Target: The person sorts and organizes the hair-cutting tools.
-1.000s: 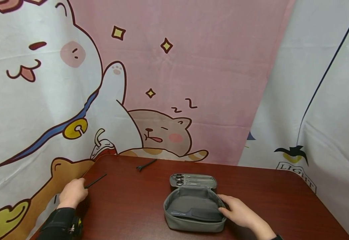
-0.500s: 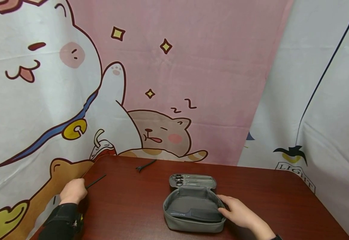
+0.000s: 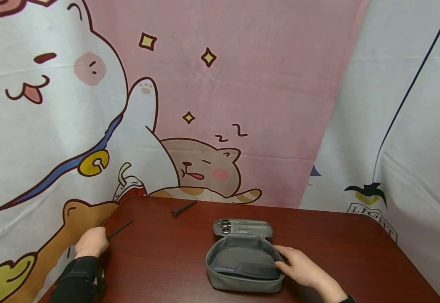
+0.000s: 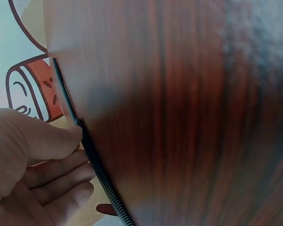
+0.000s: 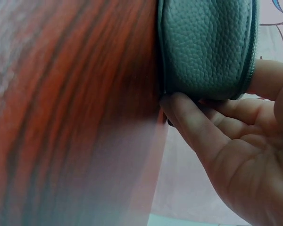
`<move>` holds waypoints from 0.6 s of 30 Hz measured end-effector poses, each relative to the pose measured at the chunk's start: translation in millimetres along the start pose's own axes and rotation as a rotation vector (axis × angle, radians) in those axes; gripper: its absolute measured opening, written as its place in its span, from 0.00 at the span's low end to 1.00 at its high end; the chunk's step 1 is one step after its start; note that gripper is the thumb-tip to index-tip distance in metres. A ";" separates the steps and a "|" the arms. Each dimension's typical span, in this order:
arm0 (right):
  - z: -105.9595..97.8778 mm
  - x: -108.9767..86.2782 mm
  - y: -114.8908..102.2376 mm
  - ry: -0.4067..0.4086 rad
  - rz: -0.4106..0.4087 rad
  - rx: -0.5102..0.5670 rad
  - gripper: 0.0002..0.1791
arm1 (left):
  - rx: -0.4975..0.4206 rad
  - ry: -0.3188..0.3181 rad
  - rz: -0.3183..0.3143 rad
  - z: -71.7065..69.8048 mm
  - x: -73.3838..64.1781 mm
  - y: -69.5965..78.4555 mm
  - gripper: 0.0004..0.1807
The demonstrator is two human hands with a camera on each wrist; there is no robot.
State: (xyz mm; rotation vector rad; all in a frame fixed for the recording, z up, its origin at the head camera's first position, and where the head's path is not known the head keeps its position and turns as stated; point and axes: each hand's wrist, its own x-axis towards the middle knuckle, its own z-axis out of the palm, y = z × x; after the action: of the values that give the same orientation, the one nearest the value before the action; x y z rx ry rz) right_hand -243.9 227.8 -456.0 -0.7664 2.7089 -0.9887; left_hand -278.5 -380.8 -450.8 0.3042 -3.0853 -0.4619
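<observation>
Reddish-brown table (image 3: 159, 265), cartoon cloth (image 3: 276, 97) behind. Left hand (image 3: 92, 242) near left edge, fingers pinching dark comb (image 4: 98, 165); right hand (image 3: 304, 268), fingers clamped on right side of open grey case (image 3: 244, 285) on table.

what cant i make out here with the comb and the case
Head view: the comb's toothed part, hidden by the left hand.
Left wrist view: the end of the comb's teeth, cut off by the bottom edge.
Head view: the lettering on the dark tool in the case, too small to read.
Head view: what the metal loops in the lid belong to, too small.
Right wrist view: the case's inside, hidden by its outer wall.
</observation>
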 end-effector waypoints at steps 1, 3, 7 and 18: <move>0.1 -0.1 0.1 0.000 0.003 0.001 0.27 | 0.000 0.002 0.004 0.1 0.2 -0.2 0.09; 0.1 -0.3 0.0 0.000 0.006 0.002 0.27 | 0.002 0.006 0.011 0.3 0.5 -0.9 0.09; -0.2 -0.6 -0.3 -0.002 0.002 0.007 0.27 | 0.013 0.008 0.018 0.5 1.4 -2.3 0.08; -0.5 0.1 0.2 -0.002 0.004 0.002 0.28 | 0.023 0.023 0.037 0.1 3.4 -3.6 0.09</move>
State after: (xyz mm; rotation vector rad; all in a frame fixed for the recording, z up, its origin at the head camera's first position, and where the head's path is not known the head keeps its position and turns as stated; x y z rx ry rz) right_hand -244.1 228.2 -455.7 -0.7611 2.7063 -0.9901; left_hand -281.1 -384.8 -452.0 0.2505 -3.0696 -0.4188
